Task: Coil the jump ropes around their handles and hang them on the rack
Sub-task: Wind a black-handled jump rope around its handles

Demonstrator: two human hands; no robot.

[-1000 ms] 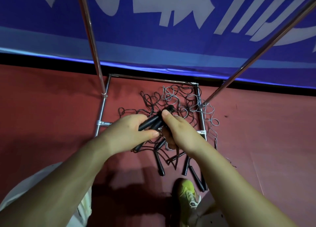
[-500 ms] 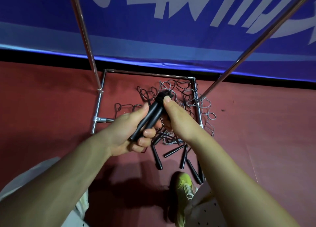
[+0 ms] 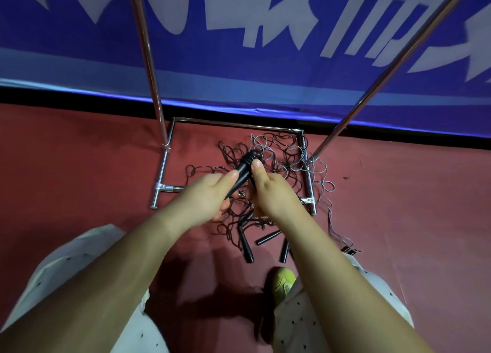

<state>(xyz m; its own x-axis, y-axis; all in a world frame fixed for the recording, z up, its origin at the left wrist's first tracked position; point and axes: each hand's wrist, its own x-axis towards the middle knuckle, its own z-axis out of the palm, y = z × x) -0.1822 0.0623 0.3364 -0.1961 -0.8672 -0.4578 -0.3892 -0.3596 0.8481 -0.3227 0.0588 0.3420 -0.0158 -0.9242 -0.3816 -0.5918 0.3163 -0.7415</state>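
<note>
Black handles [image 3: 244,172] (paired) gripped by left hand [image 3: 204,198] and right hand [image 3: 268,193].

Only one surface carried lettering: the wide blue fabric banner [image 3: 239,68] across the top of the frame bore large white characters. They were cut off by the upper edge, so that only their lower strokes showed, and none could be read. No other label, brand or number was legible anywhere.
</note>
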